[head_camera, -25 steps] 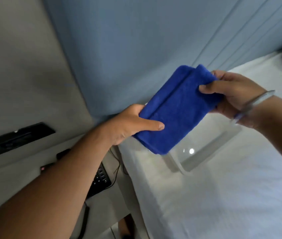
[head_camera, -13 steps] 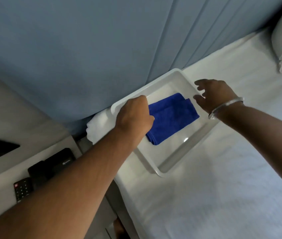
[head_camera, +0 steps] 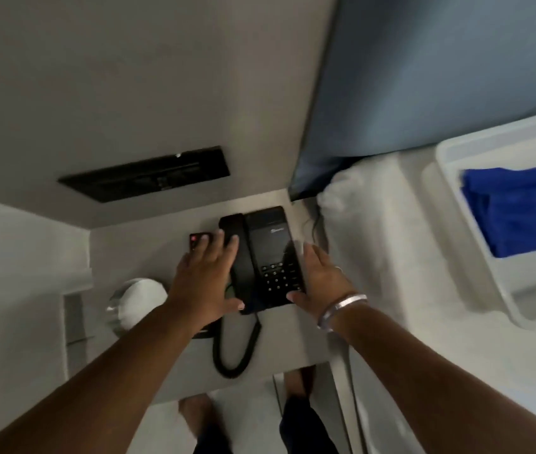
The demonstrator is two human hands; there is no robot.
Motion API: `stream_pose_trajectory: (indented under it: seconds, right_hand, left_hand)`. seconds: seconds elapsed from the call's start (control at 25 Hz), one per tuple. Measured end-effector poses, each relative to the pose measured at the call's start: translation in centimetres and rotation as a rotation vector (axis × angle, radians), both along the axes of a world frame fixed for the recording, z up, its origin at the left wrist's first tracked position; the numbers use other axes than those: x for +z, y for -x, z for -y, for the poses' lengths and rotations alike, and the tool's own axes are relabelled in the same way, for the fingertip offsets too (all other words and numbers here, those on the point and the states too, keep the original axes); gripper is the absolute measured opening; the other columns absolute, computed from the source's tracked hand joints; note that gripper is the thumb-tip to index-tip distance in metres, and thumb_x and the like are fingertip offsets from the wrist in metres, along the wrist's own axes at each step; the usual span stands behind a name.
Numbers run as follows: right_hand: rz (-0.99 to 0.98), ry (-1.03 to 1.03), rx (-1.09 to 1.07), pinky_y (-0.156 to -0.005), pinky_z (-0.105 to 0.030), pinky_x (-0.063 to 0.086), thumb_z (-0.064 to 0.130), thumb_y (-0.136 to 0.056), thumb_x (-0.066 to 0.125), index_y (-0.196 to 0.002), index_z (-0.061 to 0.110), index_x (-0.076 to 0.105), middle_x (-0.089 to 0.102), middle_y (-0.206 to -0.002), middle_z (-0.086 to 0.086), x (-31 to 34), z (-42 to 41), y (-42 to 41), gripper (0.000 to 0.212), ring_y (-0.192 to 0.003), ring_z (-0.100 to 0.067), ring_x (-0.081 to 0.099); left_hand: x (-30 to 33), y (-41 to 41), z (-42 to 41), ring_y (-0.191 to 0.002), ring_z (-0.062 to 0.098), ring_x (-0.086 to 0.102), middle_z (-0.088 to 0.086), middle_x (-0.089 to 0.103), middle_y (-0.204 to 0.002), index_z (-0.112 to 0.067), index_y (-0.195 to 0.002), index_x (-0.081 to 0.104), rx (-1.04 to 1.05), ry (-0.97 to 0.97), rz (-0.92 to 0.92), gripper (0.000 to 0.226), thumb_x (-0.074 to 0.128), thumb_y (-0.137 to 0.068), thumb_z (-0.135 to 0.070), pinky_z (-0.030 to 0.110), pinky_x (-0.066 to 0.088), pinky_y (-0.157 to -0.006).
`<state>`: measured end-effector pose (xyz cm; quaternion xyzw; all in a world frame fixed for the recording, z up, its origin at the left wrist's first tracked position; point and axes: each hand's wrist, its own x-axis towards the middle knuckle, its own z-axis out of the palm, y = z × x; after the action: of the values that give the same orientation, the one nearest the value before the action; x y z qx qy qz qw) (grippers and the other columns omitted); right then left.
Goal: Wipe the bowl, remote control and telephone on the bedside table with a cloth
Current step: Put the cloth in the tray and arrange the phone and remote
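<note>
Both hands' grips spread, left hand [head_camera: 206, 280] and right hand [head_camera: 320, 280] flanking telephone [head_camera: 263, 257]; cloth [head_camera: 519, 208] in tray [head_camera: 450, 152]

Dim, soft indoor light, motion blur throughout, wide-angle bending at edges, faint shadows

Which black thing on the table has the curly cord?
The telephone, between both hands. Its coiled cord loops toward the table's front edge. The small remote control beside it has a red button and no cord.
</note>
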<state>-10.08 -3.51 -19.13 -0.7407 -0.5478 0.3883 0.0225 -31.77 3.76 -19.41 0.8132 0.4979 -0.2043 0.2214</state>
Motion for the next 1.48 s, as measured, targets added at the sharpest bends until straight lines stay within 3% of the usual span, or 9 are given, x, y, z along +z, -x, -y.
stream_pose_trajectory:
  seconds: [0.12,0.32,0.48,0.64,0.76,0.88,1.0,1.48]
  right_hand:
    - [0.031,0.071,-0.046,-0.106,-0.042,0.035,0.037,-0.074,0.075,-0.15,0.019,0.003,0.005,-0.16,-0.008,-4.6,-0.4,2.4,0.107,-0.135,-0.035,0.034]
    - [0.139,0.009,-0.073,-0.094,-0.042,0.046,0.031,-0.076,0.075,-0.148,0.012,0.015,0.034,-0.145,-0.016,-6.8,1.2,3.9,0.097,-0.119,-0.035,0.05]
    - [0.135,0.04,-0.064,-0.1,-0.043,0.046,0.027,-0.078,0.074,-0.149,0.013,0.011,0.031,-0.148,-0.016,-6.4,2.4,4.2,0.096,-0.124,-0.035,0.046]
    - [0.259,-0.312,0.068,-0.106,-0.048,0.037,0.024,-0.081,0.068,-0.146,0.012,0.019,0.028,-0.152,-0.019,-4.3,2.4,5.9,0.082,-0.136,-0.036,0.032]
    - [0.147,-0.468,0.357,-0.106,-0.046,0.035,0.019,-0.077,0.068,-0.14,0.013,0.036,0.039,-0.147,-0.018,-3.7,2.5,10.7,0.071,-0.133,-0.035,0.038]
    - [0.085,-0.239,0.657,-0.111,-0.044,0.026,0.021,-0.086,0.06,-0.148,0.013,0.02,0.016,-0.158,-0.017,-5.3,2.5,15.9,0.074,-0.142,-0.034,0.021]
    - [0.162,-0.143,0.751,-0.112,-0.046,0.024,0.022,-0.095,0.045,-0.148,0.007,0.011,0.0,-0.159,-0.02,-7.1,2.0,17.5,0.065,-0.144,-0.036,0.01]
    - [0.242,-0.145,0.992,-0.111,-0.048,0.032,0.018,-0.093,0.048,-0.146,-0.002,0.011,0.003,-0.155,-0.031,-9.3,1.4,16.0,0.068,-0.141,-0.042,0.018]
  left_hand:
    - [-3.2,1.2,0.7,-0.152,0.027,-0.012,0.004,-0.016,-0.166,-0.026,-0.155,-0.012,-0.04,0.001,0.047,0.118,0.07,-0.078,-0.061,0.051,0.001,-0.12]
    - [-5.0,1.0,2.5,-0.152,0.025,-0.009,0.005,-0.011,-0.167,-0.021,-0.156,-0.009,0.012,-0.105,0.104,0.106,0.066,-0.087,-0.051,0.051,0.0,-0.12]
    - [-5.2,1.3,3.8,-0.152,0.027,-0.008,0.007,-0.009,-0.167,-0.018,-0.155,-0.01,-0.005,-0.085,0.11,0.102,0.061,-0.09,-0.051,0.052,0.001,-0.12]
    - [-5.0,2.9,2.1,-0.152,0.027,-0.009,0.006,-0.009,-0.165,-0.015,-0.155,-0.008,-0.02,-0.137,0.175,0.095,0.05,-0.093,-0.058,0.051,-0.005,-0.118]
    - [-5.5,5.5,-2.2,-0.152,0.03,-0.003,0.007,0.0,-0.167,-0.016,-0.156,-0.001,-0.028,-0.222,0.119,0.082,0.045,-0.097,-0.05,0.052,0.0,-0.119]
    - [-6.5,7.3,-5.8,-0.152,0.032,0.0,0.01,0.004,-0.167,-0.019,-0.156,0.007,-0.154,-0.139,0.033,0.069,0.04,-0.101,-0.044,0.055,0.007,-0.12]
    - [-7.4,7.9,-6.2,-0.152,0.029,0.006,0.007,0.01,-0.167,-0.02,-0.157,0.01,-0.275,-0.122,0.004,0.062,0.035,-0.104,-0.04,0.054,0.01,-0.12]
    - [-7.8,10.6,-4.5,-0.152,0.034,0.007,0.008,0.003,-0.167,-0.019,-0.157,0.007,-0.103,-0.095,0.036,0.064,0.039,-0.104,-0.033,0.052,0.011,-0.122]
